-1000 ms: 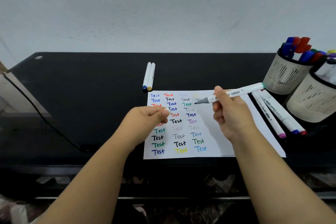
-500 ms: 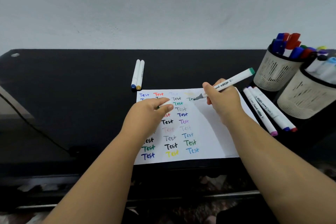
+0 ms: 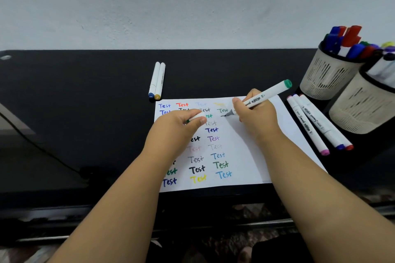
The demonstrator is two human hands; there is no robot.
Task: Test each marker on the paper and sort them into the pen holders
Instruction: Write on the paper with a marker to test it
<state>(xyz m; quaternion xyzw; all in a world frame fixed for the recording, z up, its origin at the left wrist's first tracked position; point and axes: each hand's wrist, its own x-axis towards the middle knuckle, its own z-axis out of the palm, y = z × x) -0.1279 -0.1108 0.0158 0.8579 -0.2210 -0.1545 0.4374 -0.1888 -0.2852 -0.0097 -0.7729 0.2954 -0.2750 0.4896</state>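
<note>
Legible markings: handwritten words and marker barrel print.

The white sheet of paper [image 3: 252,156] carries the word "Test" repeated in rows in many ink colours. The white green-capped marker [image 3: 267,95] and one white loose marker [image 3: 307,124] read "Smooth"; smaller print is illegible.

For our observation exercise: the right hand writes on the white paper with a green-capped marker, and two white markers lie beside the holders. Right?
Not quite. In the head view three white markers lie beside the beige mesh pen holders, not two. The right hand does write on the white paper with the green-capped marker.
</note>
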